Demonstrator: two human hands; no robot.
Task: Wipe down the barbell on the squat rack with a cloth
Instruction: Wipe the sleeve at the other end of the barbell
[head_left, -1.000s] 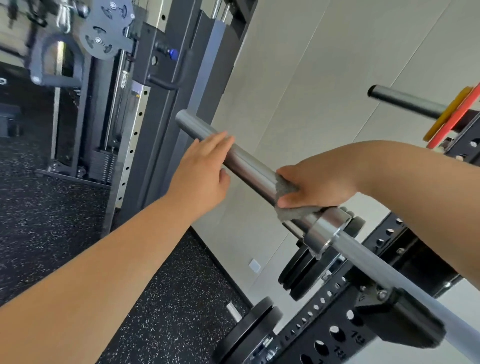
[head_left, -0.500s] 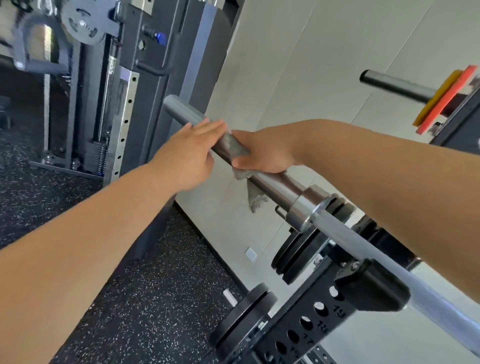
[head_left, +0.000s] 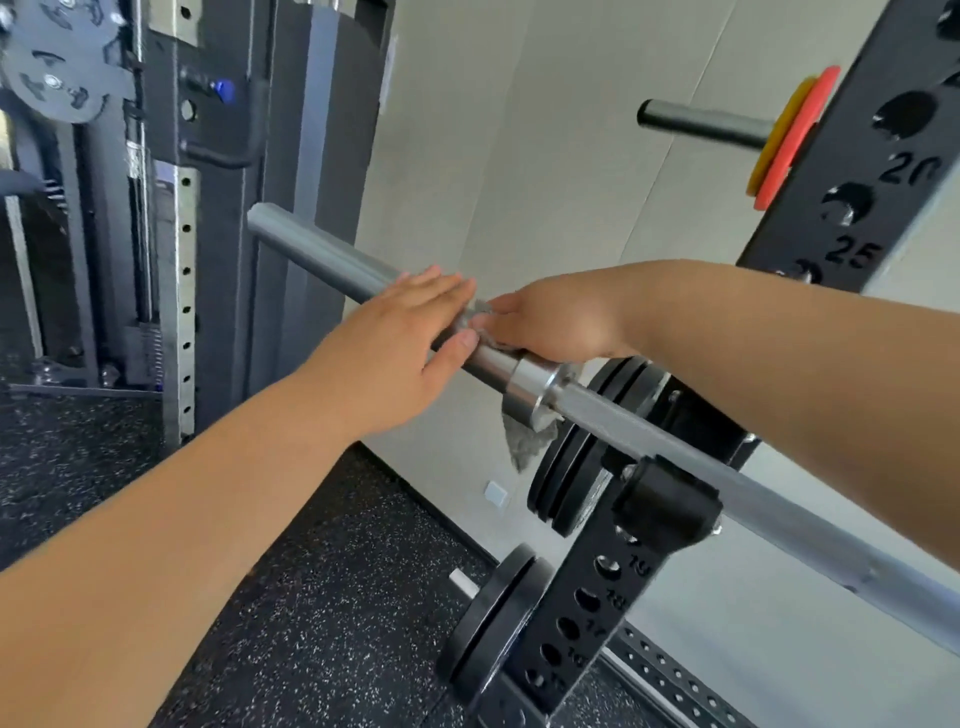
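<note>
Grey cloth (head_left: 525, 446), gripped round barbell (head_left: 322, 249) by right hand (head_left: 556, 327); left hand (head_left: 389, 343) flat alongside. Risk: dangling tail, seemingly behind collar (head_left: 537, 387), snags.

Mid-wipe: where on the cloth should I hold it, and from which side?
Grip the cloth where it wraps the barbell sleeve, coming from above as the right hand does; the tail hanging loose below the collar would press nothing against the round sleeve.

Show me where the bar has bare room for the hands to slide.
Free: the sleeve from the left hand out to its end, and the shaft between collar and rack hook. Crowded: beside the collar, where the right hand grips the cloth by the left hand.
</note>
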